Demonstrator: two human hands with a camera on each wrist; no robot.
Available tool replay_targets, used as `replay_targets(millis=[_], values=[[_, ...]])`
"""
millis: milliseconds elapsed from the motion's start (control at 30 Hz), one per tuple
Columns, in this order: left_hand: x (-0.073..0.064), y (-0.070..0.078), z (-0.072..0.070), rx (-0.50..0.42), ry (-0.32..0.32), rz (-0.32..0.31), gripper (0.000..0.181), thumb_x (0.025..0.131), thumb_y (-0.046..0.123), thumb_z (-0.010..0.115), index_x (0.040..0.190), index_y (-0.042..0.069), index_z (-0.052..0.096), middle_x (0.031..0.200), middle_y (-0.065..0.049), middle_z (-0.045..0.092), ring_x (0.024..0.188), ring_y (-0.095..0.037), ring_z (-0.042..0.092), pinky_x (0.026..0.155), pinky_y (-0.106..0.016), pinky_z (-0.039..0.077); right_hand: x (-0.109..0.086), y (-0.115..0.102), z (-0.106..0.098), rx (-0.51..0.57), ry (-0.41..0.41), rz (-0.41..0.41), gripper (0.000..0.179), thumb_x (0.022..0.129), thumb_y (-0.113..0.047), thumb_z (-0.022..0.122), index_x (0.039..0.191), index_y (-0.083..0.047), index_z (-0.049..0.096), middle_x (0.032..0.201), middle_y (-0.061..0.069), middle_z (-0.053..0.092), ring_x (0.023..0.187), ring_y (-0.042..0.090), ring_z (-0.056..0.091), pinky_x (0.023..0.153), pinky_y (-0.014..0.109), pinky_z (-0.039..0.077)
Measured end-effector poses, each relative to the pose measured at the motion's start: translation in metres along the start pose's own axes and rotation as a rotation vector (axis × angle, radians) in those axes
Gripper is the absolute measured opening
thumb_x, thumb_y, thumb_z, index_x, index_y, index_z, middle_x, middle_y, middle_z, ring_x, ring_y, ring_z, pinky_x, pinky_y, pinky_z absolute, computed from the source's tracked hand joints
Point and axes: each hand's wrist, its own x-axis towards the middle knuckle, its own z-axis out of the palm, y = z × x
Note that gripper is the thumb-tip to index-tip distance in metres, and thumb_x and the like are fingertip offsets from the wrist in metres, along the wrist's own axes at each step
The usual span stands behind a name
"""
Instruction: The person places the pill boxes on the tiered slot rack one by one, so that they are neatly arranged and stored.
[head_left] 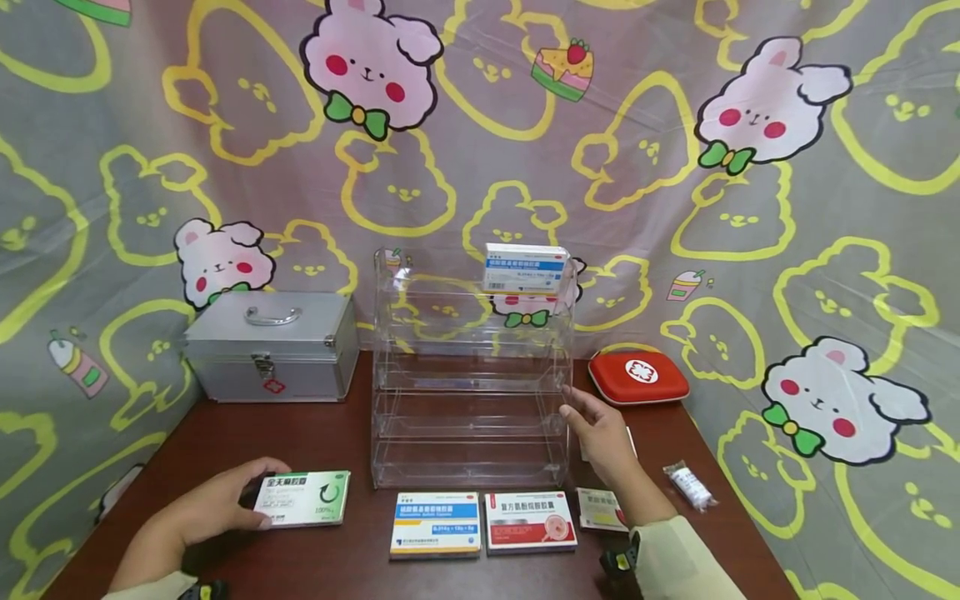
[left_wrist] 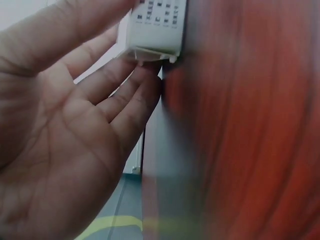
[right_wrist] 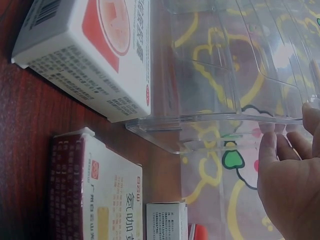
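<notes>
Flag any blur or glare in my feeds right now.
Head: even light, mostly sharp, thin highlights along the clear rack; left wrist: the tabletop is smeared and out of focus, print on the green-and-white box slightly soft; right wrist: a whitish glare patch on the rack's upper right, large print on the nearby red-and-white box readable.

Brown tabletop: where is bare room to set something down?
Bare: tabletop between silver case and green capsule box, and between that and the lower blue capsule box. Crowded: before the clear rack, where that blue capsule box nearly touches the red capsule box.
</notes>
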Motion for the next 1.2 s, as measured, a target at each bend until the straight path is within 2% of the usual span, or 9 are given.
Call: replay_targets(millis=[200, 367, 467, 667, 800, 933, 1033, 1100, 1200], values=[[0.011, -0.008, -0.003, -0.04, 0.08, -0.01, 0.072, 0.079, 0.013, 0.097, 0.141, 0.005, 0.061, 0.132, -0.014, 0.07, 0.119, -0.028, 0.066, 0.092, -0.025, 0.059, 0.0, 0.0, 0.001, 0.03, -0.009, 0.002, 0.049, 0.107, -0.016, 0.072, 0.155, -0.008, 0.062, 0.158, 0.01, 0.062, 0.148, 0.027, 0.057, 0.125, 0.041, 0.049], [0.025, -0.013, 0.002, -0.152, 0.17, -0.033, 0.072, 0.085, 0.002, 0.091, 0.148, -0.004, 0.056, 0.141, -0.03, 0.065, 0.128, -0.042, 0.067, 0.095, -0.034, 0.067, 0.0, -0.001, 0.001, 0.039, -0.009, 0.012, 0.049, 0.107, -0.017, 0.072, 0.155, -0.009, 0.062, 0.158, 0.009, 0.062, 0.148, 0.026, 0.057, 0.126, 0.044, 0.047], [0.028, -0.016, 0.004, -0.154, 0.274, -0.045, 0.063, 0.09, -0.002, 0.085, 0.146, -0.005, 0.057, 0.14, -0.034, 0.064, 0.125, -0.042, 0.069, 0.086, -0.027, 0.067, 0.0, -0.001, 0.001, 0.038, -0.008, 0.018, 0.049, 0.107, -0.017, 0.072, 0.154, -0.009, 0.063, 0.158, 0.009, 0.063, 0.148, 0.026, 0.057, 0.126, 0.044, 0.047], [0.027, -0.015, 0.0, -0.045, 0.49, -0.085, 0.038, 0.099, 0.005, 0.078, 0.136, -0.001, 0.069, 0.127, -0.032, 0.073, 0.111, -0.039, 0.074, 0.069, -0.015, 0.054, 0.001, 0.0, 0.001, 0.037, -0.011, -0.003, 0.049, 0.107, -0.015, 0.072, 0.154, -0.006, 0.062, 0.157, 0.011, 0.063, 0.148, 0.026, 0.057, 0.124, 0.039, 0.049], [0.025, -0.014, -0.002, -0.049, 0.576, -0.09, 0.032, 0.101, 0.005, 0.076, 0.132, -0.002, 0.072, 0.122, -0.029, 0.076, 0.098, -0.016, 0.074, 0.068, -0.012, 0.052, 0.002, -0.001, 0.0, 0.035, -0.008, 0.0, 0.05, 0.107, -0.015, 0.072, 0.155, -0.006, 0.061, 0.158, 0.011, 0.062, 0.148, 0.027, 0.057, 0.124, 0.041, 0.048], [0.023, -0.01, -0.004, -0.112, 0.627, -0.09, 0.032, 0.104, 0.008, 0.074, 0.133, -0.004, 0.071, 0.125, -0.031, 0.074, 0.089, 0.015, 0.056, 0.068, -0.006, 0.052, 0.002, -0.002, 0.0, 0.036, -0.006, 0.011, 0.05, 0.107, -0.014, 0.071, 0.155, -0.006, 0.061, 0.158, 0.012, 0.062, 0.149, 0.028, 0.057, 0.125, 0.043, 0.048], [0.023, -0.003, -0.009, -0.189, 0.658, -0.109, 0.035, 0.107, 0.012, 0.071, 0.137, -0.006, 0.069, 0.129, -0.032, 0.073, 0.087, 0.021, 0.053, 0.068, -0.004, 0.053, 0.001, -0.003, 0.0, 0.04, -0.008, 0.015, 0.05, 0.107, -0.014, 0.071, 0.155, -0.006, 0.06, 0.159, 0.012, 0.061, 0.149, 0.029, 0.056, 0.125, 0.045, 0.047], [0.023, 0.005, -0.013, -0.259, 0.69, -0.121, 0.038, 0.108, 0.015, 0.07, 0.14, -0.006, 0.067, 0.127, -0.026, 0.075, 0.088, 0.021, 0.055, 0.069, -0.004, 0.054, 0.001, -0.003, 0.0, 0.044, -0.01, 0.016, 0.05, 0.107, -0.014, 0.071, 0.156, -0.005, 0.06, 0.159, 0.012, 0.061, 0.15, 0.029, 0.056, 0.126, 0.046, 0.046], [0.026, 0.023, -0.023, -0.417, 0.752, -0.123, 0.041, 0.108, 0.011, 0.069, 0.145, -0.006, 0.064, 0.115, -0.002, 0.078, 0.091, 0.019, 0.06, 0.075, -0.004, 0.058, 0.0, -0.003, 0.0, 0.037, -0.009, 0.014, 0.05, 0.107, -0.015, 0.072, 0.155, -0.006, 0.061, 0.159, 0.012, 0.061, 0.15, 0.029, 0.056, 0.126, 0.047, 0.045]])
